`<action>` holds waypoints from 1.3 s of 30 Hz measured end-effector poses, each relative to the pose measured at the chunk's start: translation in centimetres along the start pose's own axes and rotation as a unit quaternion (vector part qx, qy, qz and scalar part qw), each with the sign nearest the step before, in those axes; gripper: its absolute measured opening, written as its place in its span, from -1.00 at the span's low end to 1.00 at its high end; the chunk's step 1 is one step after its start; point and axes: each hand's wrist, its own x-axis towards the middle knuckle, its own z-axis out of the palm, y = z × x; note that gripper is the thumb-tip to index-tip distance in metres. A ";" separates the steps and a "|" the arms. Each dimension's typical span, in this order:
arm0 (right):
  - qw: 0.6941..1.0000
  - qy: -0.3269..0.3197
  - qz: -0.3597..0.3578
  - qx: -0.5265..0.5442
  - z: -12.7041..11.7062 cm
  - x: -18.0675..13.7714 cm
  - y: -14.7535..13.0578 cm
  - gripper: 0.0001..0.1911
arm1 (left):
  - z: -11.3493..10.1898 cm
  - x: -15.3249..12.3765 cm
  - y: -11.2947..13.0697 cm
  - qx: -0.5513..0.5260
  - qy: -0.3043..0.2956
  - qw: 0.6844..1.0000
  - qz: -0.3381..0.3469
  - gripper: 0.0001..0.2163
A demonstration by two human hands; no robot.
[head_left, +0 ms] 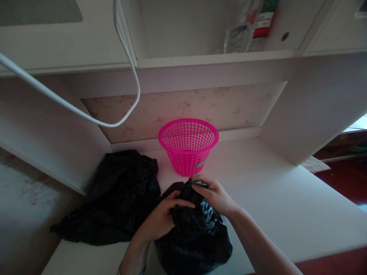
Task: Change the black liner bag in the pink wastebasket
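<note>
A black plastic bag (197, 244) bulges at the front of the white surface, its gathered top between my hands. My left hand (166, 217) grips the bag's top from the left, thumb and fingers closed on the plastic. On the other side my right hand (213, 194) pinches the bag's upper edge. Whatever the bag contains is hidden. Just beyond it stands an upright pink plastic basket (187, 152) with a mesh wall and a small green label. Neither hand touches the basket.
Another black plastic bag (120, 198) lies crumpled at the left. The white surface (272, 198) runs between side panels. A white cable (86, 114) loops down at upper left. Above, a shelf (215, 59) holds a clear plastic container (237, 38) and a red-and-green bottle (263, 23).
</note>
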 end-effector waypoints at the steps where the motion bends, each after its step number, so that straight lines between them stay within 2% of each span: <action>1: 1.000 -0.014 0.011 0.001 0.2 0.0 -0.2 -0.68 | -0.5 -0.1 0.0 0.008 -0.024 1.000 -0.005 -0.71; 4: 0.996 -0.067 0.042 0.034 0.9 -0.1 -0.9 -0.61 | -0.8 0.0 0.7 0.020 -0.095 0.995 0.004 -0.68; 8: 0.998 -0.040 0.035 0.042 1.4 -0.1 -1.1 -0.70 | 0.1 0.5 1.8 0.030 -0.146 0.989 0.009 -0.65; 10: 0.999 -0.016 0.021 0.025 1.2 -0.1 -1.0 -0.77 | 0.5 0.7 1.8 0.026 -0.134 0.991 0.000 -0.68; 14: 0.998 0.027 -0.014 -0.048 0.3 -0.1 -0.7 -0.70 | 0.5 0.7 0.8 0.008 -0.062 0.998 -0.017 -0.73; 18: 0.995 0.042 -0.035 -0.088 -0.2 -0.2 0.2 -0.88 | 1.0 1.0 -0.3 -0.041 0.040 0.998 -0.023 -0.79; 21: 0.995 0.067 -0.024 -0.070 -0.2 0.1 1.2 -0.77 | 1.7 1.3 -1.0 -0.075 0.090 0.993 -0.033 -0.82; 26: 0.996 0.087 0.004 -0.035 0.3 0.6 1.5 -0.68 | 2.5 1.4 -1.8 -0.106 0.110 0.988 -0.036 -0.78; 30: 0.984 0.145 -0.020 -0.098 0.4 0.4 0.4 -0.79 | 2.4 1.1 -1.5 -0.102 0.112 0.988 -0.020 -0.75; 34: 0.982 0.122 -0.062 -0.126 0.3 -0.2 -0.5 -0.82 | 2.4 0.9 -0.6 -0.092 0.080 0.992 0.044 -0.78; 36: 0.983 0.117 -0.079 -0.115 0.4 -0.5 -0.8 -0.79 | 2.7 1.0 -0.3 -0.092 0.051 0.993 0.052 -0.79; 39: 0.990 0.105 -0.039 -0.089 0.4 -1.0 -1.1 -0.75 | 3.1 1.3 -0.5 -0.096 0.058 0.993 0.032 -0.76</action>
